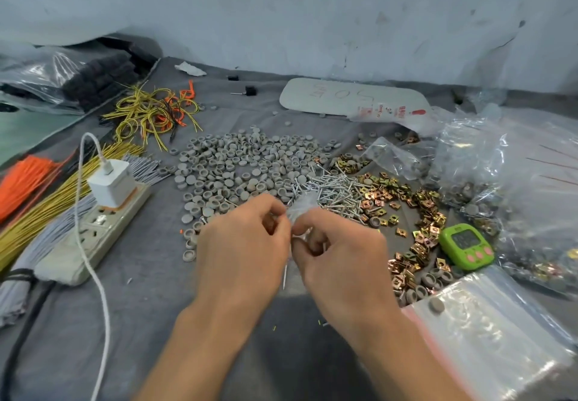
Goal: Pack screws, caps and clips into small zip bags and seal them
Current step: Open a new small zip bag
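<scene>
My left hand (244,244) and my right hand (341,253) meet at the middle of the grey cloth and both pinch a small clear zip bag (298,208) between their fingertips. A screw (285,275) hangs down below the bag between my hands. Just beyond my hands lies a heap of silver screws (336,189). A wide spread of grey round caps (237,163) covers the cloth behind it. Brass-coloured square clips (416,213) are scattered to the right.
A stack of empty zip bags (494,332) lies at the lower right, with a green timer (467,246) above it. Filled clear bags (500,166) pile up on the right. A power strip (93,228) with a white charger, and bundles of yellow, orange and grey ties (37,200), fill the left.
</scene>
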The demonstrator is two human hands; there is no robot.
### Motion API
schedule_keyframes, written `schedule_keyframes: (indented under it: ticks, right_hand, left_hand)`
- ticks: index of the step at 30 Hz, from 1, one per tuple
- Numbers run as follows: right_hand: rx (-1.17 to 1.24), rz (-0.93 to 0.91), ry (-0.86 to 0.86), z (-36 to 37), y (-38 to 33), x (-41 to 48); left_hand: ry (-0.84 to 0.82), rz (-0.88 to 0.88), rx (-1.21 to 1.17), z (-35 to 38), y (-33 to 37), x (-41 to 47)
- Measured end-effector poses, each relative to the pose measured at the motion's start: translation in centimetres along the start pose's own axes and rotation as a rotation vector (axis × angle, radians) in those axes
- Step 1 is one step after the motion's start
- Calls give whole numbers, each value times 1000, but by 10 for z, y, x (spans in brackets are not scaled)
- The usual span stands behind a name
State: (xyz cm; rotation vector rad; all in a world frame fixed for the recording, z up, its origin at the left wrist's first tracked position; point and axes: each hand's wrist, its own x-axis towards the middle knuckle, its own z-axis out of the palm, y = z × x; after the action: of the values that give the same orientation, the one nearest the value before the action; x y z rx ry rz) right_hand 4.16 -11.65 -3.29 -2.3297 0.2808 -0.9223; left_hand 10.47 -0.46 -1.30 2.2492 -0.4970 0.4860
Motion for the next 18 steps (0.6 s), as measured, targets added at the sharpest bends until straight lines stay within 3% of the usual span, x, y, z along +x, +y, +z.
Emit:
schedule_keyframes:
  ticks: [5, 6, 10, 11, 14, 18]
  right_hand:
    - [-106, 133, -339, 4, 6, 6]
    - [-9, 233, -355, 3, 8, 9]
    - [939, 801, -340, -5, 13, 19]
    - [1058, 887, -324, -6, 16, 21]
    - [1175, 1011, -268, -3, 18, 20]
    - [1381, 954, -192, 2, 14, 18]
  left_hand:
    - [23, 222, -99, 3, 2, -8]
    - [-14, 245, -80, 4, 3, -9]
    - [-185, 246, -89, 6, 4, -12]
    - [-234, 240, -101, 6, 5, -12]
    - [-320, 213, -72, 7, 4, -9]
    - [-255, 256, -21, 6, 9, -9]
